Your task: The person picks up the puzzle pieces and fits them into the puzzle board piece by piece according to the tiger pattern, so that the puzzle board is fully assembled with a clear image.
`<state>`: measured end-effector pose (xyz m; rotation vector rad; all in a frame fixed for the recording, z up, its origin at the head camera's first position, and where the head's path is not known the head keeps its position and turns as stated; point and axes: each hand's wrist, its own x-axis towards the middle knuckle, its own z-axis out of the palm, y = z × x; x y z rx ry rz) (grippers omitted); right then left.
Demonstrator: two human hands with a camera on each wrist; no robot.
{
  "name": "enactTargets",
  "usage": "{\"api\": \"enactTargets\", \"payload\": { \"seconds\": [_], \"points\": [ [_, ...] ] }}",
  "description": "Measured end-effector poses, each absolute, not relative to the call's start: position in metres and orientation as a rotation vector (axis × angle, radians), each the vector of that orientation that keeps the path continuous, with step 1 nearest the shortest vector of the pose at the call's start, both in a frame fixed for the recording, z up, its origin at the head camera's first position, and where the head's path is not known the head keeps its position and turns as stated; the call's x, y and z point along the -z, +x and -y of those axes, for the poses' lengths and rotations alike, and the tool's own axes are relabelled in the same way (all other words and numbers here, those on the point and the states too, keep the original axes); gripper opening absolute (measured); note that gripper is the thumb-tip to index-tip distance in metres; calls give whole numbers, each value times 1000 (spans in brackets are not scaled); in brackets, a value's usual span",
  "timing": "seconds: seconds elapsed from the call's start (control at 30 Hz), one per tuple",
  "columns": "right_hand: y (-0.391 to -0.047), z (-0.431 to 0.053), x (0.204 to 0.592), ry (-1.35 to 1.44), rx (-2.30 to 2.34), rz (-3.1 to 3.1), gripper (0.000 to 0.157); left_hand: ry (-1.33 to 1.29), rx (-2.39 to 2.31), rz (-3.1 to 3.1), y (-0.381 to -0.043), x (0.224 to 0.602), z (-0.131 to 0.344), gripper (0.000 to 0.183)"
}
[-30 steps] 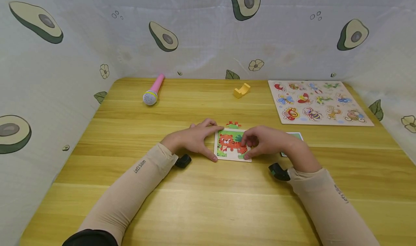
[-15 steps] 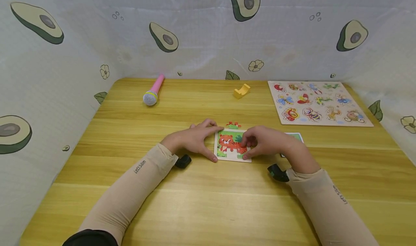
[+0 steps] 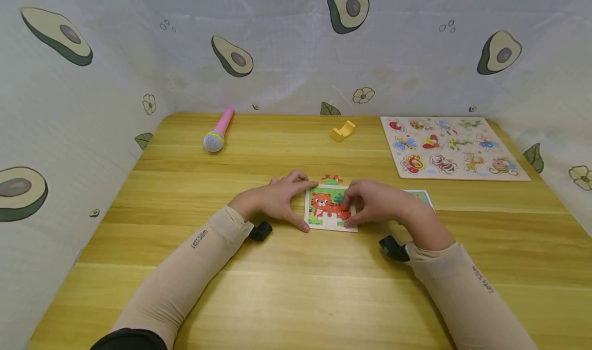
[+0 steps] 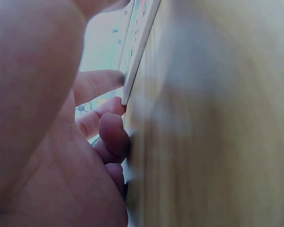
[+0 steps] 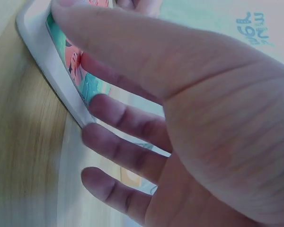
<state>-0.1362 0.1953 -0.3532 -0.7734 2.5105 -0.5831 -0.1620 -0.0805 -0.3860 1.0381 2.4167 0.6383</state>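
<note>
A small square jigsaw puzzle [image 3: 330, 229] with a white border and an orange tiger picture lies flat on the table. White backing shows in a gap below the tiger's belly. My left hand [image 3: 279, 198] spans the puzzle's left side, its index finger at the far corner and thumb at the near one. In the left wrist view its fingertips meet the puzzle's edge [image 4: 141, 52]. My right hand [image 3: 381, 203] pinches a tiger puzzle piece [image 5: 74, 59] at the right side, between thumb and index finger. Its other fingers lie loosely bent beside the border.
A loose red-and-green puzzle piece [image 3: 332, 179] lies just beyond the puzzle. Another card [image 3: 422, 195] is partly hidden behind the right wrist. Farther back are a pink toy microphone [image 3: 219, 130], a yellow curved block [image 3: 343, 131] and an insect puzzle board [image 3: 455, 147].
My right thumb and fingers have shifted slightly left over the puzzle, and the tiger piece now sits straighter with them. The left hand has stayed in place.
</note>
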Motion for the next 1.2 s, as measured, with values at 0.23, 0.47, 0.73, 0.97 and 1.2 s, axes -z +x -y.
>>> {"api": "enactTargets", "payload": {
  "seconds": [0.23, 0.47, 0.73, 0.97, 1.2],
  "points": [
    [-132, -197, 355, -815, 611, -2554, 33, 1037, -634, -2415, -161, 388, 80, 109],
    [-133, -196, 360, -787, 589, -2550, 42, 1017, -647, -2415, -158, 391, 81, 109],
    [-131, -193, 361, -767, 539, -2591, 73, 1025, -674, -2409, -157, 391, 83, 109],
    [-128, -193, 359, -789, 540, -2596, 74, 996, -724, -2412, -159, 387, 81, 84],
    [-126, -194, 355, -762, 554, -2590, 72, 982, -741, -2532, -176, 382, 67, 53]
  ]
}}
